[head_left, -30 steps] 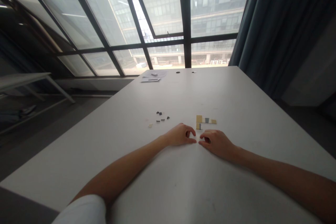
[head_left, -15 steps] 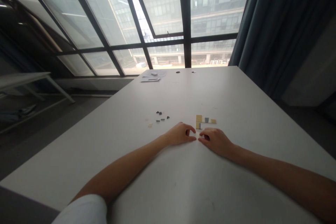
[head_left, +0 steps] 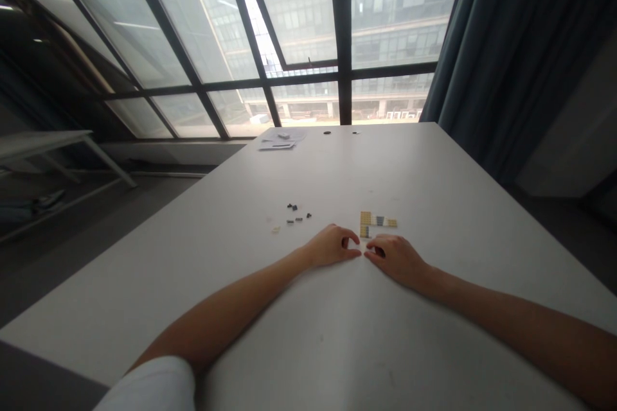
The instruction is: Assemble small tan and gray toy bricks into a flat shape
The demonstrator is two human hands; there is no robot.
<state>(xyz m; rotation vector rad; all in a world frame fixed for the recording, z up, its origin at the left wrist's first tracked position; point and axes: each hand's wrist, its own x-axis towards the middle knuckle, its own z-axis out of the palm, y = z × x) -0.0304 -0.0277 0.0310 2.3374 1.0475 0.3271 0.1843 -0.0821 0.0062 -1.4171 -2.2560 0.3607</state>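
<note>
A flat assembly of small toy bricks (head_left: 365, 218) in yellow, white and grey-blue lies on the white table, one row reaching right and a short part reaching toward me. Just in front of it, my left hand (head_left: 333, 245) comes in from the left, thumb and forefinger curved toward each other. Facing it, my right hand (head_left: 396, 258) has its fingers curled in, its fingertips almost meeting the left ones. Something small and pale seems to sit between the fingertips, too small and white against the table to make out.
Several small dark pieces (head_left: 299, 219) lie loose left of the assembly, with a pale piece (head_left: 275, 229) beside them. Papers (head_left: 278, 140) rest at the table's far left corner. A dark round spot (head_left: 326, 133) is near the far edge, before the windows.
</note>
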